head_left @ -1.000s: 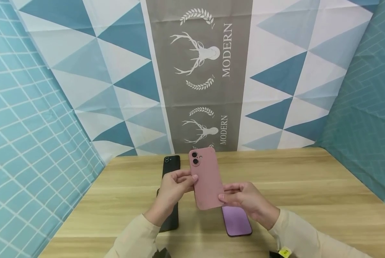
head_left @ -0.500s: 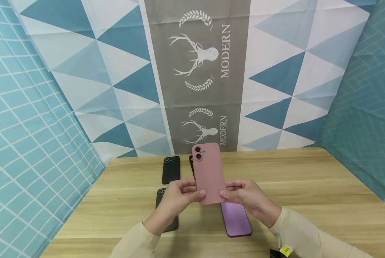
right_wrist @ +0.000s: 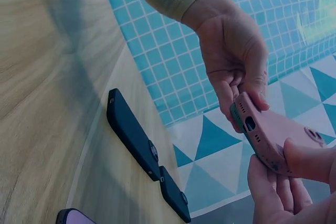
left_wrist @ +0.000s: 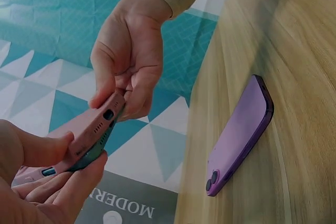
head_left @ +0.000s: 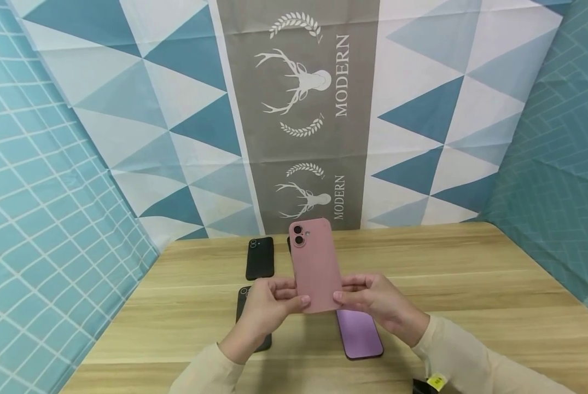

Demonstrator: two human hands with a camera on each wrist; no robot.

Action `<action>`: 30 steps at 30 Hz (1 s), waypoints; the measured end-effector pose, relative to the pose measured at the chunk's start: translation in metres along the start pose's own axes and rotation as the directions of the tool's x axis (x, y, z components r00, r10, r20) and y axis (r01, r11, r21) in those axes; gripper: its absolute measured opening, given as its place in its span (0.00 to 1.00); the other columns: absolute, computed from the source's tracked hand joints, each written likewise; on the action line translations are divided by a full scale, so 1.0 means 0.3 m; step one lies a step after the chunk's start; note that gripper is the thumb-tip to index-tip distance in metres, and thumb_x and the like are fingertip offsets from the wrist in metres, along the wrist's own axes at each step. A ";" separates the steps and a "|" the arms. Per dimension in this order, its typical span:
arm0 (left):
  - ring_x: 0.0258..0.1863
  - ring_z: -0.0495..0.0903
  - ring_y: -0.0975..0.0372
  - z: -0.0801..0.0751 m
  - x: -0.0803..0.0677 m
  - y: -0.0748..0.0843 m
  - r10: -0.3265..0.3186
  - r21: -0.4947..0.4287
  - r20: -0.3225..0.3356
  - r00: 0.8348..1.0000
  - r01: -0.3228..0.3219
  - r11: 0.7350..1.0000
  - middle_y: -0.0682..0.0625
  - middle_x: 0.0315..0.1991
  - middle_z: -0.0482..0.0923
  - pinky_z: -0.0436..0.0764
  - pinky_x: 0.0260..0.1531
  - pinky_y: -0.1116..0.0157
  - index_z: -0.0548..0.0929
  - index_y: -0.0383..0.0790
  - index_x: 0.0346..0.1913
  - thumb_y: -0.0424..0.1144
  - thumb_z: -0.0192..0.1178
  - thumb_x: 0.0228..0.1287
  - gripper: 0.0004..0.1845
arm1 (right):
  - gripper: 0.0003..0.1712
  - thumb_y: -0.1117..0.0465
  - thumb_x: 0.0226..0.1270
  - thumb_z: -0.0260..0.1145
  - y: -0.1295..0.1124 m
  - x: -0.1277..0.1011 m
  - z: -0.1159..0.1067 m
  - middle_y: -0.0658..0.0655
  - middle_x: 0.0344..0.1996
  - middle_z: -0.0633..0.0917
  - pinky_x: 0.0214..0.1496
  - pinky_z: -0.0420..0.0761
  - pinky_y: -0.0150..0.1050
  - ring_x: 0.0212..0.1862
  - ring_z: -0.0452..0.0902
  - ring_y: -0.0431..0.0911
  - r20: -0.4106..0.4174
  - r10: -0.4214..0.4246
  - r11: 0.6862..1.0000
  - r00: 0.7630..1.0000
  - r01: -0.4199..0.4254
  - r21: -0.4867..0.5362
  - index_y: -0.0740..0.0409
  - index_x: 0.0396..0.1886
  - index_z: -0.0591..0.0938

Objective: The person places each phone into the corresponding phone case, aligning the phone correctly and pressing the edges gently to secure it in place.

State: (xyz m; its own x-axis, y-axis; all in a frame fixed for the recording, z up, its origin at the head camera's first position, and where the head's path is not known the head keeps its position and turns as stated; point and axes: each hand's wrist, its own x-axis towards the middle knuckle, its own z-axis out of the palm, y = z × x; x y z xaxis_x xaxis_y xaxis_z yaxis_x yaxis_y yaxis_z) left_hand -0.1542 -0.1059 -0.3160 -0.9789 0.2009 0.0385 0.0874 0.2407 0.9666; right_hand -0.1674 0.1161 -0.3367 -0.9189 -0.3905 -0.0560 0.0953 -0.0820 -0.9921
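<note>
A pink phone case [head_left: 315, 262], back outward with two camera lenses showing, is held up above the table. Its lower left corner is pinched between thumb and fingers of my left hand [head_left: 261, 306]. My right hand [head_left: 379, 301] grips the lower right corner the same way. In the left wrist view, a teal phone [left_wrist: 97, 150] shows along the case's front side, under its bottom rim; how fully it sits inside I cannot tell. Below my right hand lies a purple phone [head_left: 359, 334] on the table.
Two black phones or cases lie on the wooden table [head_left: 446, 273] at left, one farther back [head_left: 260, 257], one nearer [head_left: 242, 306] and partly behind my left hand. Another dark thing [head_left: 289, 243] is mostly hidden by the pink case. Patterned cloth [head_left: 313, 109] hangs behind.
My left hand has slid down from the case's left long edge to its lower corner. The case now stands slightly higher and more upright, while my right hand keeps its grip.
</note>
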 end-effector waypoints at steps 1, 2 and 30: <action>0.38 0.89 0.56 0.000 -0.001 0.000 -0.003 -0.002 -0.002 1.000 0.003 1.000 0.36 0.40 0.87 0.87 0.39 0.63 0.83 0.28 0.48 0.30 0.69 0.54 0.18 | 0.26 0.68 0.61 0.66 0.000 0.000 0.000 0.47 0.33 0.86 0.49 0.84 0.33 0.38 0.84 0.37 0.004 0.006 1.000 1.000 -0.006 -0.002 0.79 0.56 0.73; 0.37 0.89 0.56 0.000 -0.002 0.000 -0.005 0.000 -0.004 1.000 0.005 1.000 0.36 0.40 0.87 0.87 0.39 0.63 0.83 0.28 0.48 0.30 0.69 0.54 0.17 | 0.25 0.67 0.61 0.67 0.000 -0.001 0.000 0.47 0.33 0.86 0.49 0.84 0.33 0.38 0.84 0.37 0.009 0.012 1.000 1.000 -0.012 -0.005 0.79 0.56 0.74; 0.36 0.87 0.62 -0.007 0.004 0.007 -0.027 0.039 0.008 1.000 0.027 0.999 0.41 0.40 0.87 0.86 0.39 0.66 0.80 0.29 0.52 0.34 0.73 0.51 0.25 | 0.17 0.67 0.63 0.66 -0.022 0.003 0.006 0.46 0.32 0.87 0.50 0.84 0.33 0.38 0.84 0.37 0.000 0.017 0.998 1.000 -0.017 0.054 0.70 0.50 0.79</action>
State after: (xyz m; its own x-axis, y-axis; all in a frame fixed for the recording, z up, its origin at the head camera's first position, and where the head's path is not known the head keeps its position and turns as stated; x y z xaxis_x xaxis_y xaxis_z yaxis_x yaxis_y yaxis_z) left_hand -0.1555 -0.1072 -0.3135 -0.9794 0.2019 0.0100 0.0680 0.2825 0.9569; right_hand -0.1683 0.1147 -0.3300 -0.9173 -0.3916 -0.0726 0.1311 -0.1249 -0.9835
